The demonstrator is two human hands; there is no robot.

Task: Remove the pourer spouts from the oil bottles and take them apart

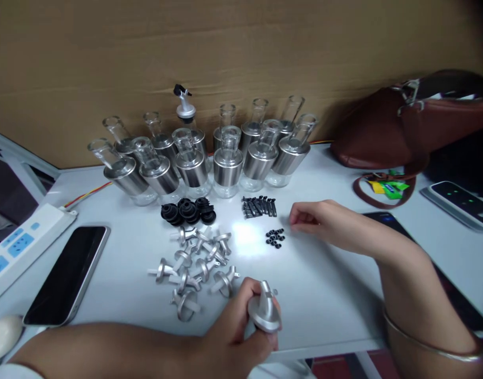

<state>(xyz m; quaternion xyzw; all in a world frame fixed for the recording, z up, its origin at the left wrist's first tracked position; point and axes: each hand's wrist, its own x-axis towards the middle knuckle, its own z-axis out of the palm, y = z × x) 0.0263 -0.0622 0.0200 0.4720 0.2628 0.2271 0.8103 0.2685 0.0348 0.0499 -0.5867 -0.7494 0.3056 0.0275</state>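
Note:
Near the table's front edge, my left hand [238, 322] is closed around a silver pourer spout [265, 310], held upright with its tip up. My right hand [318, 218] rests on the table with fingers curled in; what they hold, if anything, is hidden. Just left of it lie small black caps [275, 238] in a cluster. Slim black flip levers [259, 207] are lined up behind those. Several loose silver spouts [204, 268] are scattered left of centre, with ribbed black stoppers [188, 211] piled beyond them.
Two rows of glass bottles with steel sleeves [227, 163] stand at the back; one carries a fitted pourer [185, 105]. A phone [69, 276] and power strip [26, 247] lie left. Right are a brown bag [375, 126], a dark tablet-like slab [458, 300] and a grey device [462, 202].

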